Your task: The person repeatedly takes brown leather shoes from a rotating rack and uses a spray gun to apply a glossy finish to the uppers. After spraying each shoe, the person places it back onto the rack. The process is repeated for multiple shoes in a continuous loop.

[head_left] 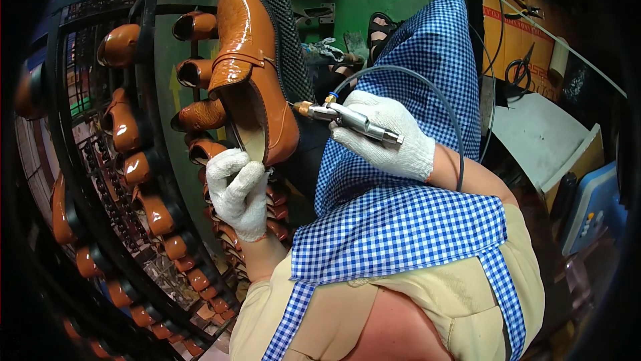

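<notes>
A glossy brown leather loafer with a strap across its instep lies sole-side right, toe pointing away from me. My left hand, in a white knit glove, has its fingers closed on the shoe's heel end. In my right hand, also gloved, sits a slim silver air tool with a brass-coloured nozzle. Its tip is at the shoe's right side, close to the sole edge; whether it touches I cannot tell. A grey hose runs from the tool's blue fitting over my wrist.
Racks of similar brown shoes on black metal bars fill the left. A dark textured pad lies behind the shoe. Right of my blue checked apron are a cardboard box, black scissors and a white board.
</notes>
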The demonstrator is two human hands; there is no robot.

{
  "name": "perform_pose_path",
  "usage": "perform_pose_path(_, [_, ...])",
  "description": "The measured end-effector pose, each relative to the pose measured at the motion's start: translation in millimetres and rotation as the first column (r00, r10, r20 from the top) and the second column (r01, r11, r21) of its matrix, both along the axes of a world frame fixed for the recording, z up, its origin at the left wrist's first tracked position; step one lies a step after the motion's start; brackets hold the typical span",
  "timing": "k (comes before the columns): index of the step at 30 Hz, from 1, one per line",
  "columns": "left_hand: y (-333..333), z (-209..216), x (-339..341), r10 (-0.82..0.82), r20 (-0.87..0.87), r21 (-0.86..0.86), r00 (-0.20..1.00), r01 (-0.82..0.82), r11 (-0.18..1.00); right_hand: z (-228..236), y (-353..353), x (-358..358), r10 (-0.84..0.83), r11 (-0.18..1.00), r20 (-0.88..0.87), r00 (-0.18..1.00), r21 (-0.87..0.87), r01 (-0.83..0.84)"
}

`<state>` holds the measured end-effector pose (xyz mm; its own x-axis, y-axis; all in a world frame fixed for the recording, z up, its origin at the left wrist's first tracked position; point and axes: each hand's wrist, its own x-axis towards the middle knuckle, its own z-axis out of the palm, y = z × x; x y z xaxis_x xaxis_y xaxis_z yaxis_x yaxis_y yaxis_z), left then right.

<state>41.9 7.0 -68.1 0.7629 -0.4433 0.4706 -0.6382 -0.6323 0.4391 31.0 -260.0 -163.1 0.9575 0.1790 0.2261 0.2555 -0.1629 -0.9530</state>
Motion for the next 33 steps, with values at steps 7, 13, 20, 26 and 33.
perform_pose_path(7, [-3,8,7,-0.075,-0.026,0.092,0.997,0.077,0.993,1,-3,-3,-0.014,1.0,-0.025,1.0,-0.018,0.014])
perform_pose_path(13, [-27,35,23,-0.202,-0.071,0.246,0.977,0.213,0.946,1,-16,-15,-0.037,0.999,-0.059,0.998,0.009,0.037])
perform_pose_path(20, [-62,73,48,-0.322,-0.182,0.542,0.929,0.369,0.755,10,-35,-29,-0.055,0.996,-0.038,0.998,-0.068,0.053])
perform_pose_path(26, [-96,82,67,-0.432,-0.118,0.622,0.894,0.406,0.67,18,-45,-41,-0.128,0.991,-0.039,0.991,-0.053,0.126])
perform_pose_path(33, [-115,73,88,-0.427,-0.199,0.57,0.882,0.458,0.682,21,-48,-46,-0.247,0.964,-0.027,0.969,-0.107,0.242])
